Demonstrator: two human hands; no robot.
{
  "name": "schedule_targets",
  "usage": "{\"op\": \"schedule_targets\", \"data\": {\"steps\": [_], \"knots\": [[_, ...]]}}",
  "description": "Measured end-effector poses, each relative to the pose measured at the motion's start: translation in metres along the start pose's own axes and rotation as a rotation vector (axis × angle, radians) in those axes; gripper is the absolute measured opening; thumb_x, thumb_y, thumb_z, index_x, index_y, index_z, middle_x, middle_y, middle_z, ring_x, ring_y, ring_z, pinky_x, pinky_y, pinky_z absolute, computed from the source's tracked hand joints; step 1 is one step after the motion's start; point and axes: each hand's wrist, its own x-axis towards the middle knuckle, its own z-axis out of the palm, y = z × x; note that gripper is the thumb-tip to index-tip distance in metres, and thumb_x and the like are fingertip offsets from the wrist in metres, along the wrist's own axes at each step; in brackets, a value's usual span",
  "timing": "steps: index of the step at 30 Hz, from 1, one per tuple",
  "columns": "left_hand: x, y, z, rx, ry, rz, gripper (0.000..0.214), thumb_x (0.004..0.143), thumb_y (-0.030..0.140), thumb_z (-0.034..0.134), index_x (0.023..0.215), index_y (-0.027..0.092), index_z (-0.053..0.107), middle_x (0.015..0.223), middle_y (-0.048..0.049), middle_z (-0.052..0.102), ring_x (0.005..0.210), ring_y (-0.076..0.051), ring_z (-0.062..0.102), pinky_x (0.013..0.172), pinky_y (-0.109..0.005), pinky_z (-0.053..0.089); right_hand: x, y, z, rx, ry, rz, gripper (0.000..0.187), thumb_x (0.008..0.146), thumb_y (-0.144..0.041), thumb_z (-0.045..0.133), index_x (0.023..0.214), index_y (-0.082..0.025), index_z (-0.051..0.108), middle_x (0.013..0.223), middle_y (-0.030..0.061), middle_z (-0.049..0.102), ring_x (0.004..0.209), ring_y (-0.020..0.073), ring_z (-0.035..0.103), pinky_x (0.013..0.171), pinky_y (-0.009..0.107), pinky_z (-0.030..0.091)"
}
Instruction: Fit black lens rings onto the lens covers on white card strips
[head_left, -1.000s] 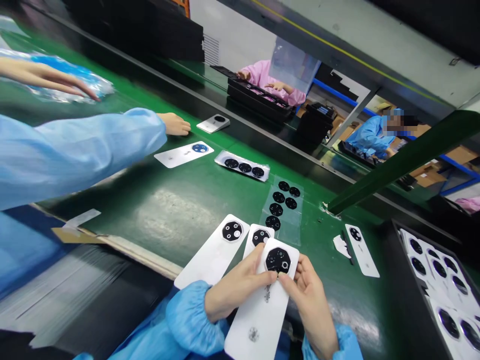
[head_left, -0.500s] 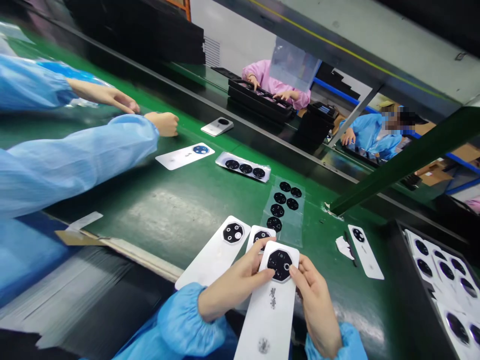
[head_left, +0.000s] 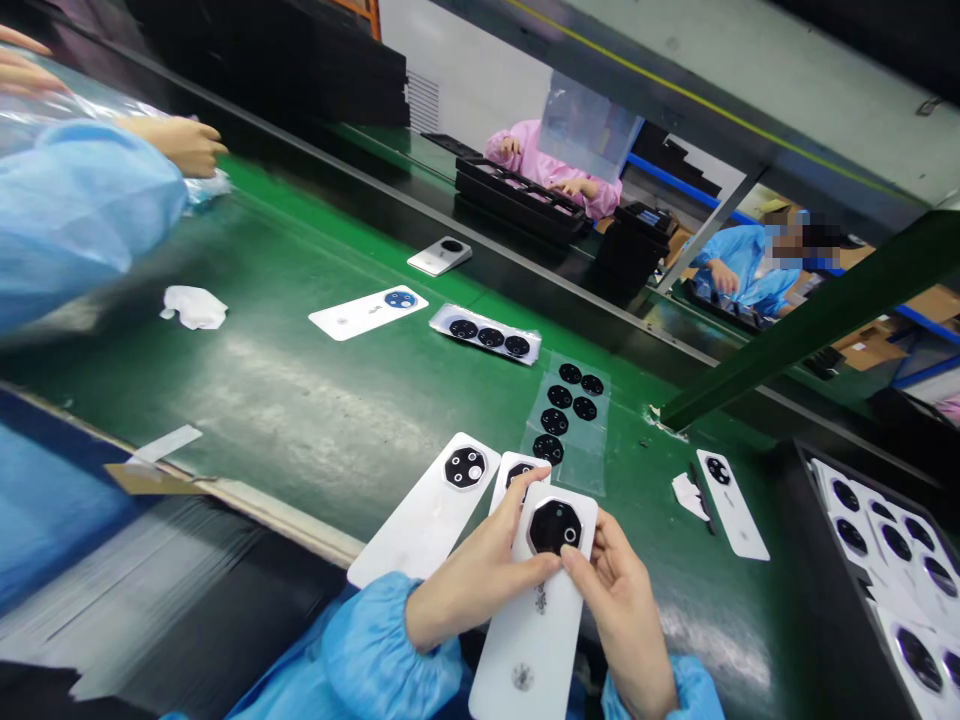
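Both my hands hold a white phone back cover [head_left: 529, 640] near the table's front edge, tilted up toward me. My left hand [head_left: 480, 570] grips its left side, thumb lying at the lower rim of the black round camera piece [head_left: 555, 526]. On the right side, my right hand [head_left: 619, 600] pinches the cover, and its thumb tip presses at the same rim. Beneath and beyond lie two more white covers, one at the left [head_left: 427, 515] and one partly hidden [head_left: 517, 468]. Farther off, a clear sheet [head_left: 581, 455] carries several black camera pieces.
A black tray [head_left: 795, 520] with several covers stands at the right. Single covers lie at the right [head_left: 735, 510] and farther back [head_left: 360, 315], near a strip of black discs [head_left: 487, 335]. A co-worker's sleeve [head_left: 82, 215] reaches in at left. A green post [head_left: 810, 320] slants overhead.
My thumbs have shifted down to the lower rim of the camera piece, and the cover has tilted slightly. The co-worker's arms have moved back left, uncovering a crumpled white paper.
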Motion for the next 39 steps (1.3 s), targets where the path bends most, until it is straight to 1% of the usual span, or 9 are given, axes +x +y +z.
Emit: {"op": "schedule_targets", "data": {"steps": [4, 9, 11, 15, 22, 27, 31, 34, 39], "knots": [[-0.004, 0.003, -0.003, 0.132, -0.01, 0.012, 0.062, 0.079, 0.022, 0.055, 0.133, 0.024, 0.023, 0.1, -0.0021, 0.058, 0.086, -0.018, 0.057, 0.076, -0.032, 0.046, 0.001, 0.004, 0.0, 0.02, 0.051, 0.056, 0.028, 0.081, -0.044, 0.06, 0.096, -0.02, 0.058, 0.072, -0.0005, 0.06, 0.059, 0.0136, 0.053, 0.053, 0.023, 0.042], [-0.003, 0.01, -0.006, 0.04, -0.107, 0.032, 0.042, 0.083, 0.034, 0.054, 0.119, 0.022, 0.038, 0.094, -0.0005, 0.055, 0.083, -0.016, 0.054, 0.07, -0.026, 0.044, 0.005, 0.007, 0.0, 0.051, 0.104, 0.024, 0.025, 0.081, -0.043, 0.061, 0.086, -0.019, 0.057, 0.069, -0.0023, 0.055, 0.062, 0.0119, 0.048, 0.057, 0.022, 0.041], [0.0, 0.012, -0.005, -0.036, -0.044, 0.033, 0.027, 0.086, 0.043, 0.05, 0.099, 0.019, 0.047, 0.084, 0.0007, 0.052, 0.079, -0.015, 0.052, 0.067, -0.025, 0.042, 0.006, 0.006, 0.0, 0.035, 0.108, -0.009, 0.023, 0.082, -0.042, 0.06, 0.086, -0.019, 0.057, 0.071, -0.0022, 0.055, 0.067, 0.0125, 0.049, 0.062, 0.022, 0.042], [0.008, 0.014, 0.0, -0.113, 0.104, 0.014, 0.031, 0.082, 0.046, 0.053, 0.074, 0.018, 0.043, 0.068, 0.0046, 0.044, 0.065, -0.011, 0.043, 0.058, -0.022, 0.035, 0.009, 0.005, 0.001, -0.025, 0.109, -0.049, 0.024, 0.082, -0.043, 0.059, 0.077, -0.019, 0.056, 0.071, -0.0025, 0.054, 0.067, 0.0126, 0.048, 0.061, 0.022, 0.042], [0.011, 0.017, 0.003, -0.054, 0.092, 0.065, 0.029, 0.077, 0.039, 0.057, 0.066, 0.018, 0.039, 0.062, 0.0061, 0.038, 0.058, -0.009, 0.035, 0.052, -0.021, 0.028, 0.015, 0.011, 0.004, 0.056, 0.112, -0.018, 0.031, 0.076, -0.047, 0.063, 0.072, -0.018, 0.054, 0.064, -0.003, 0.049, 0.06, 0.0118, 0.044, 0.055, 0.022, 0.038], [0.007, 0.018, 0.001, 0.091, 0.101, 0.091, 0.028, 0.081, 0.04, 0.051, 0.067, 0.018, 0.041, 0.063, 0.0055, 0.036, 0.059, -0.01, 0.034, 0.053, -0.021, 0.028, 0.014, 0.012, 0.004, -0.145, 0.138, -0.112, 0.036, 0.079, -0.047, 0.058, 0.063, -0.018, 0.046, 0.06, -0.0056, 0.036, 0.056, 0.0091, 0.033, 0.051, 0.021, 0.031], [0.005, 0.019, 0.0, 0.153, 0.108, 0.074, 0.028, 0.08, 0.042, 0.055, 0.07, 0.019, 0.044, 0.065, 0.0052, 0.042, 0.062, -0.011, 0.042, 0.056, -0.021, 0.033, 0.012, 0.005, 0.006, -0.336, 0.109, -0.184, 0.036, 0.087, -0.048, 0.047, 0.066, -0.018, 0.048, 0.061, -0.0044, 0.041, 0.058, 0.0103, 0.037, 0.053, 0.022, 0.032], [0.006, 0.02, -0.004, 0.106, 0.19, 0.085, 0.031, 0.081, 0.044, 0.055, 0.07, 0.019, 0.042, 0.063, 0.0054, 0.044, 0.061, -0.011, 0.045, 0.055, -0.022, 0.034, 0.007, 0.007, 0.005, -0.345, 0.026, -0.148, 0.034, 0.09, -0.048, 0.039, 0.078, -0.019, 0.051, 0.063, -0.0039, 0.048, 0.056, 0.0106, 0.043, 0.053, 0.022, 0.036], [0.008, 0.028, -0.019, 0.099, 0.423, 0.158, 0.031, 0.087, 0.047, 0.046, 0.072, 0.02, 0.043, 0.065, 0.0045, 0.046, 0.062, -0.012, 0.045, 0.057, -0.022, 0.035, -0.007, 0.014, -0.003, -0.258, -0.087, -0.049, 0.03, 0.08, -0.047, 0.059, 0.075, -0.018, 0.053, 0.064, -0.0019, 0.059, 0.056, 0.0103, 0.052, 0.051, 0.019, 0.038]]}}
